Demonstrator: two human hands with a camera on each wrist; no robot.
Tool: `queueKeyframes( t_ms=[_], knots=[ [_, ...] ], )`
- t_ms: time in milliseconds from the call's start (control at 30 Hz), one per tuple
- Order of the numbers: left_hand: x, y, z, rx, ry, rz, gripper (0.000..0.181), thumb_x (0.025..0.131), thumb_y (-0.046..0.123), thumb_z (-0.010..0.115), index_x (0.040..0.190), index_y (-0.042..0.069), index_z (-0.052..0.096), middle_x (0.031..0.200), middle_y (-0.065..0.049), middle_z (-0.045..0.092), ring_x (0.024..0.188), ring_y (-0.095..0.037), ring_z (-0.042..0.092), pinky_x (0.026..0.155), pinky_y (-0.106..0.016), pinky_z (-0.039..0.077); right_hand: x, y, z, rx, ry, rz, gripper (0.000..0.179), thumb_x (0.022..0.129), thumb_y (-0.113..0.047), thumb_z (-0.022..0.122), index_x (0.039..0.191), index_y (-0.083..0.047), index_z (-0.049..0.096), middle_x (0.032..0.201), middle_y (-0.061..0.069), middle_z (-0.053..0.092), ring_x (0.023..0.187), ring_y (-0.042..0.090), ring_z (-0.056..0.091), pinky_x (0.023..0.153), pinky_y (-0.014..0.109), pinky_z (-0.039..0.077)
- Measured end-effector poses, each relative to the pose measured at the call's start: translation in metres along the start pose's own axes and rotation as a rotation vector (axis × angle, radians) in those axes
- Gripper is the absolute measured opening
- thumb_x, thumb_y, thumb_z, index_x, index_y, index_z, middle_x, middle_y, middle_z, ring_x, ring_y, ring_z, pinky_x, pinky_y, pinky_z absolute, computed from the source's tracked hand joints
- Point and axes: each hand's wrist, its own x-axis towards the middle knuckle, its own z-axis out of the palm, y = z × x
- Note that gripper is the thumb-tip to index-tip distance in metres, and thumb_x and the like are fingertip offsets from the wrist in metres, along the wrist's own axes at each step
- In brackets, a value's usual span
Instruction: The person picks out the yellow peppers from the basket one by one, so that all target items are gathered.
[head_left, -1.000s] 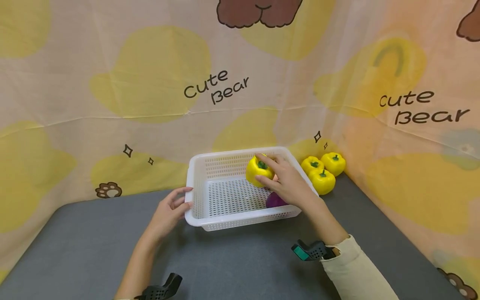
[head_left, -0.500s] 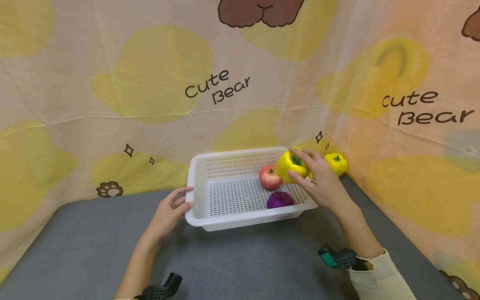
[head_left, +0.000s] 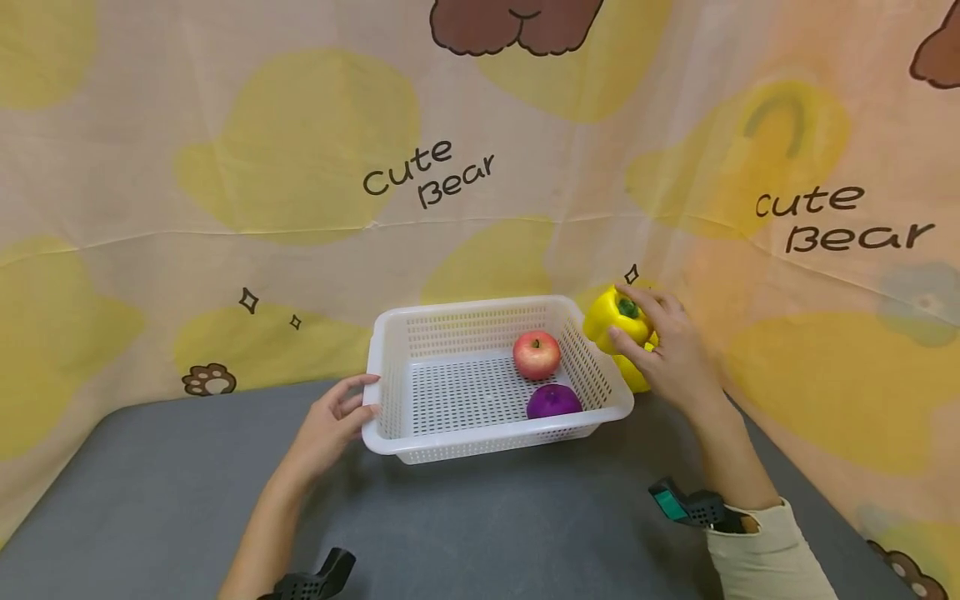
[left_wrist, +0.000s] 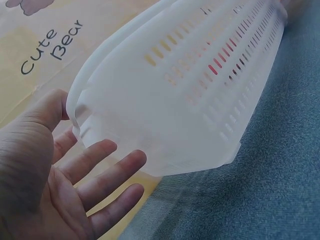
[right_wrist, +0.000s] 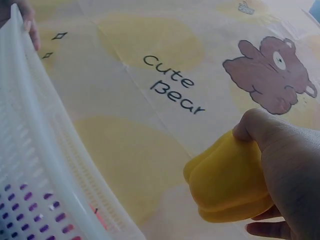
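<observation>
My right hand (head_left: 675,358) pinches a yellow bell pepper (head_left: 609,321) between thumb and fingers, raised at the right end of a white perforated plastic basket (head_left: 480,438). In the right wrist view the bell pepper (right_wrist: 230,182) appears against the cloth, its underside toward the camera. At the basket's left end, my left hand (head_left: 330,421) holds the rim; the left wrist view shows the thumb at the rim and the other fingers (left_wrist: 112,182) loosely spread. Inside the basket, toward its right end, lie a red apple (head_left: 536,356) and a round purple vegetable (head_left: 553,402).
Another yellow pepper (head_left: 632,375) stands on the grey table (head_left: 480,525) right of the basket, partly hidden behind the held one and my hand. A printed cloth (head_left: 300,192) hangs behind and along the right side.
My right hand has carried the yellow bell pepper rightward, from above the basket to its right edge, uncovering the apple and purple vegetable. My left hand stays at the rim.
</observation>
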Motion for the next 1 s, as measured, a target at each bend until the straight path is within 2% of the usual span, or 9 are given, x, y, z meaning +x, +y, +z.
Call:
queueKeyframes(
  t_ms=[400,700,1000],
  knots=[
    [0.001,-0.001,-0.002,-0.004,0.001,0.002,0.049,0.1,0.02,0.06,0.146,0.01,0.045,0.145,-0.023,0.057,0.115,-0.025,0.068,0.084,-0.027,0.057,0.001,0.013,-0.016,-0.03,0.096,0.026,0.054,0.095,-0.026,0.066,0.147,-0.021,0.051,0.136,0.027,0.053,0.11,0.043,0.053,0.086,0.063,0.049],
    [0.002,-0.002,0.0,-0.014,0.006,0.011,0.048,0.1,0.017,0.059,0.145,0.008,0.046,0.143,-0.025,0.058,0.112,-0.023,0.068,0.084,-0.028,0.058,0.001,0.02,-0.022,-0.05,0.1,0.071,0.056,0.096,-0.03,0.064,0.149,-0.022,0.049,0.141,0.028,0.05,0.114,0.047,0.051,0.087,0.066,0.049],
    [0.002,-0.002,0.0,-0.017,0.004,0.008,0.048,0.1,0.016,0.059,0.145,0.008,0.045,0.144,-0.026,0.057,0.114,-0.025,0.068,0.085,-0.03,0.058,0.001,0.035,-0.026,-0.1,0.121,0.101,0.056,0.098,-0.034,0.062,0.15,-0.019,0.048,0.139,0.03,0.05,0.119,0.047,0.049,0.085,0.059,0.044]
  ],
)
